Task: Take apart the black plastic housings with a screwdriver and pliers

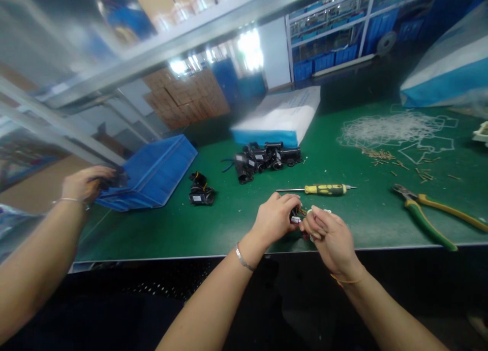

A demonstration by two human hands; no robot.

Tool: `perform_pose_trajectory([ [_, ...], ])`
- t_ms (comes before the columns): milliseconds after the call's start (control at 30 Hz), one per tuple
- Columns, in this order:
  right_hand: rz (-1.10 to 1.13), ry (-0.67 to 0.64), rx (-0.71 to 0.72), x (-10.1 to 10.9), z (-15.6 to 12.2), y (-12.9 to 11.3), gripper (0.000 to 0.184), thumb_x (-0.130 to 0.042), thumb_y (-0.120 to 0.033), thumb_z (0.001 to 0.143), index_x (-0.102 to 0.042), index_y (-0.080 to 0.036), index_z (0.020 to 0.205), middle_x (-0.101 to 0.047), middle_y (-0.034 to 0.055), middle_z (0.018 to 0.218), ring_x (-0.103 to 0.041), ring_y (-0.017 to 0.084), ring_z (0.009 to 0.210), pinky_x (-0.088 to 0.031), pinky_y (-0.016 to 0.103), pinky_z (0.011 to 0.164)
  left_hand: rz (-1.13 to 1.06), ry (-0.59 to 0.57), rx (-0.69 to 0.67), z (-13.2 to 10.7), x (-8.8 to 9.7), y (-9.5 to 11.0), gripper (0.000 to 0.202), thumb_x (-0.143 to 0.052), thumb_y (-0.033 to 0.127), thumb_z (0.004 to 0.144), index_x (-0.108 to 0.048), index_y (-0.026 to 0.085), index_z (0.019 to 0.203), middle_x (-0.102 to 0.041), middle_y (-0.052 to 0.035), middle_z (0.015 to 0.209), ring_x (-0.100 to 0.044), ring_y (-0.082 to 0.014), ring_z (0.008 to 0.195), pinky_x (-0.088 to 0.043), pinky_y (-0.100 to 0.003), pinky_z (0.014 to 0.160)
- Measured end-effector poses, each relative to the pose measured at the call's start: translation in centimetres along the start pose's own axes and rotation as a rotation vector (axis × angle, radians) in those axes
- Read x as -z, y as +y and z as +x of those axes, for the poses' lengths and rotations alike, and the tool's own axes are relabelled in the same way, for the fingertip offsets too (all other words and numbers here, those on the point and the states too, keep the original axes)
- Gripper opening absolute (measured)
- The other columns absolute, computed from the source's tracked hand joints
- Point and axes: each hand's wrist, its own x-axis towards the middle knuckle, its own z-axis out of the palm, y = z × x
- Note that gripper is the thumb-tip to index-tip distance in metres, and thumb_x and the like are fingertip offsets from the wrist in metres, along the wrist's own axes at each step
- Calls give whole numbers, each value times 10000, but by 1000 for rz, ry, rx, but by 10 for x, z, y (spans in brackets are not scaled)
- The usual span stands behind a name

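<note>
Together both hands [301, 224] pinch a small wired connector [296, 218], orientation unclear.

Small part [296, 216] mostly hidden between hands.

Left hand [273, 220] and right hand [331, 237] are pinching a small black wired connector [296, 216] together | yellow-handled screwdriver [320, 189] is lying just beyond | co-worker's hand [84, 184] is gripping the blue plastic bin [152, 172]
</note>
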Motion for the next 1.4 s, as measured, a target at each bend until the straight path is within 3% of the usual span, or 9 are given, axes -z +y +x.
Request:
perform_pose_trajectory([
  [533,-21,61,30,2,-15,4,463,-483,-294,943,-396,-214,496,-328,-34,488,-364,141,524,-362,337,630,-10,-37,-14,1,4,2,400,-770,277,664,-555,271,1001,-592,59,1268,-503,-192,948,-479,-312,751],
  [667,20,75,-16,3,0,-7,479,-505,-311,929,-369,-215,481,-304,-42,475,-357,131,510,-365,326,622,-29,-30,-39,0,2,6,393,-753,272,675,-555,262,1015,-581,65,1285,-499,-194,946,-473,-317,787],
  [867,81,113,34,-2,29,-18,465,-545,-258,894,-341,-216,478,-268,-67,450,-251,102,450,-335,310,567,-19,-11,-52,0,-1,9,298,-701,237,712,-568,250,978,-586,53,1272,-497,-199,945,-462,-328,816],
  [1200,-164,49,79,4,-19,-4,433,-537,-336,924,-435,-203,524,-370,-31,511,-361,130,541,-328,323,601,-29,-27,-32,4,-1,9,387,-767,329,669,-557,276,989,-602,68,1242,-491,-190,923,-462,-303,720],
  [1400,-54,78,41,11,7,-24,484,-518,-288,922,-340,-218,478,-269,-60,458,-285,112,467,-320,323,566,-24,-15,-82,2,-4,18,306,-673,266,750,-568,253,1037,-596,34,1254,-491,-198,929,-463,-322,786],
])
